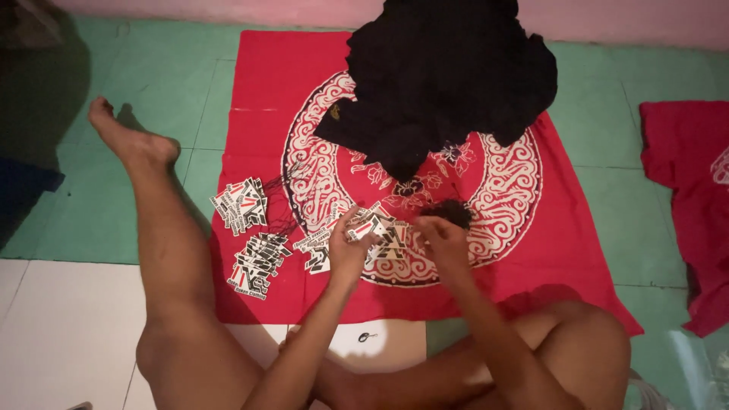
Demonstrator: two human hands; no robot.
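— Red cloth [577, 250] with a white ring pattern takes up the middle of the green floor [137, 83], doesn't it? How much of it is free?

— Its right part is bare out to the edge, and so is the strip nearest the person. The far edge is covered by a heap of black fabric [448, 76], which reaches down past the ring's centre. Along the left edge lie two loose stacks of printed tags [241, 203], one above the other, well apart from the heap.

— And the hands?

— Both hover over the lower part of the ring, close together. The left hand [351, 244] is closed around a small fan of tags [370, 226]; more tags lie on the cloth right under and beside it. The right hand [440, 239] has its fingers pinched narrow on a dark tuft of threads [453, 211].

— Which way do the held tags point?

— Their long axis runs roughly from the left hand toward the right one, tilted slightly up and away from the person. Finer than that cannot be told; they blur.

— Anything hemming in the arms?

— One leg stretches out along the cloth's left side, the other knee is bent at the lower right corner. A second red garment [683, 190] lies off to the right, clear of the cloth.
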